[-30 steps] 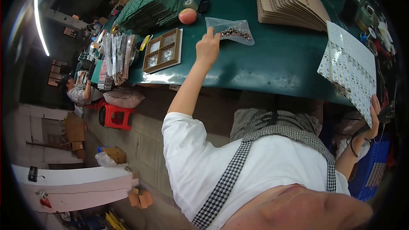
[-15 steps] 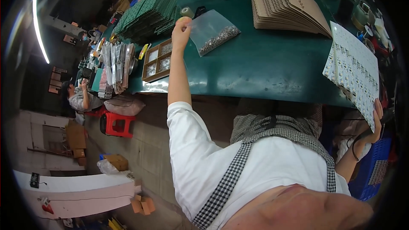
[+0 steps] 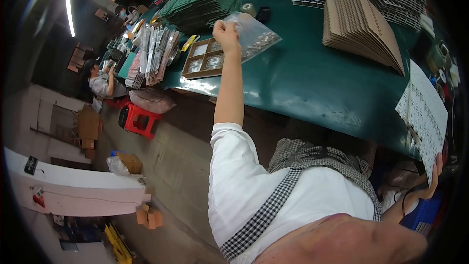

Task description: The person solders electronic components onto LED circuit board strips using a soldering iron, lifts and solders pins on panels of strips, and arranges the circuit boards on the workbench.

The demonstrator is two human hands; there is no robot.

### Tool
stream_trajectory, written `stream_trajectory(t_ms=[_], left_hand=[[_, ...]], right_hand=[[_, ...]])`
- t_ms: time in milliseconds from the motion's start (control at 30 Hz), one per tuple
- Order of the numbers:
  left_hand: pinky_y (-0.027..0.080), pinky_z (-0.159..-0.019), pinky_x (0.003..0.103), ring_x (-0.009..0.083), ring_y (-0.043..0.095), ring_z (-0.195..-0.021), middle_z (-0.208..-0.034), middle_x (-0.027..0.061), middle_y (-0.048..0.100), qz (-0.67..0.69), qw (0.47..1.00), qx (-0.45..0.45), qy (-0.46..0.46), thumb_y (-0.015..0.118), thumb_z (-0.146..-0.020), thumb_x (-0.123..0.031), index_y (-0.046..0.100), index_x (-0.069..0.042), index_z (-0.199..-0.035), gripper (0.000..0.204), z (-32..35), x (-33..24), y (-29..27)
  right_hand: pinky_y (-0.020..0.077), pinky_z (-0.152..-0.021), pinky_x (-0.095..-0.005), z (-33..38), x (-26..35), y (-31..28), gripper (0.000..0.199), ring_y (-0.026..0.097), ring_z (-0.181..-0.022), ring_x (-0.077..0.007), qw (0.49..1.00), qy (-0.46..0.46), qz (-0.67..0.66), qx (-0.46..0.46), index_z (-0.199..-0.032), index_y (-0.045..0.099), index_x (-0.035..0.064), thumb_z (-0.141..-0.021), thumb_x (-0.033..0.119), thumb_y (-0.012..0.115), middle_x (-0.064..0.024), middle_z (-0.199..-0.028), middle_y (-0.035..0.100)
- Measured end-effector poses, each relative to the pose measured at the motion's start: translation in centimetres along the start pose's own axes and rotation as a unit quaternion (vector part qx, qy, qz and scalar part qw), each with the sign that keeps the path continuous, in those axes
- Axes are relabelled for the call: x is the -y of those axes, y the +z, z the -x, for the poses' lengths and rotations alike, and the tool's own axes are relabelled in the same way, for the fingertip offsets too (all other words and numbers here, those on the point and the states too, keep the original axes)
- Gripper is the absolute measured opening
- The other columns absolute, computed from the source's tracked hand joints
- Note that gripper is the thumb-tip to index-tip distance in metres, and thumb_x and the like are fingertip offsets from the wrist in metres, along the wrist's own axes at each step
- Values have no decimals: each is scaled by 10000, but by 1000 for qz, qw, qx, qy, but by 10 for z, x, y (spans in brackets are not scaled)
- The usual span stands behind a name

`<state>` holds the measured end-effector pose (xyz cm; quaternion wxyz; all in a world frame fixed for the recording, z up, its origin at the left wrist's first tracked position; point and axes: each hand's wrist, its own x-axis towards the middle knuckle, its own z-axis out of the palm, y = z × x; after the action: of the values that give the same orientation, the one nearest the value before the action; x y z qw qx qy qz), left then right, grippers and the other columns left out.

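My left hand [image 3: 226, 34] is closed at the left edge of a clear plastic bag [image 3: 244, 23], with the fingertips partly hidden. Small metal parts [image 3: 262, 42] lie gathered in the bag's right side. Just left of the wrist is a brown compartment tray [image 3: 202, 74] with small pieces in its sections. At the far right, my right hand [image 3: 434, 178] grips the lower edge of white circuit-board panels [image 3: 424, 110], which lean upright by the table's corner.
Green panels [image 3: 200, 2] are stacked at the back left of the green table [image 3: 312, 88]. Brown cardboard dividers [image 3: 359, 29] stand fanned out at the back right. Tape [image 3: 248, 9] sits behind the bag. Another person [image 3: 101, 80] works at far left, near a red stool [image 3: 140, 120].
The view has turned, shifting the scene rightward. Against the table, my left hand and the bag have come left, closer to the tray. My right hand keeps hold of the panels.
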<state>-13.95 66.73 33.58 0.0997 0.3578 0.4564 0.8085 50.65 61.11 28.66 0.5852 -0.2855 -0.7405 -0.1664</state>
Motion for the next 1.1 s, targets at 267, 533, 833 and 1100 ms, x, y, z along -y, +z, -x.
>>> stream_trajectory(t_ms=[267,533,833,1100], left_hand=[[277,-338,213,90,348,-394,-554,2,362,42,947,-279,154,503,-723,63,312,-89,-667,250,-92,17,-11],[368,-409,248,129,459,-512,-650,37,494,29,915,-384,123,594,-761,-42,437,-72,-757,159,-213,107,-133],[453,-756,431,355,576,-800,-876,178,604,-387,842,-374,-42,734,-692,-179,539,-21,-996,394,-146,140,-106],[222,-359,158,22,343,-422,-773,124,618,-11,978,100,-182,481,-880,-179,538,31,-1047,274,-6,9,-13]], right_hand=[[483,-838,-487,0,9,-9,205,571,-971,-423,999,7,26,19,-1040,493,-86,-884,44,476,-324,-1062,546],[524,-726,-440,-15,32,21,182,608,-868,-390,995,16,66,-77,-929,531,-69,-851,96,545,-295,-956,587],[484,-836,-496,-11,24,4,251,561,-974,-442,995,-29,92,8,-1044,471,-79,-892,121,469,-342,-1060,534],[444,-880,-469,-55,44,71,284,513,-1053,-430,993,-8,-101,62,-1096,473,52,-876,232,464,-293,-1139,512]])
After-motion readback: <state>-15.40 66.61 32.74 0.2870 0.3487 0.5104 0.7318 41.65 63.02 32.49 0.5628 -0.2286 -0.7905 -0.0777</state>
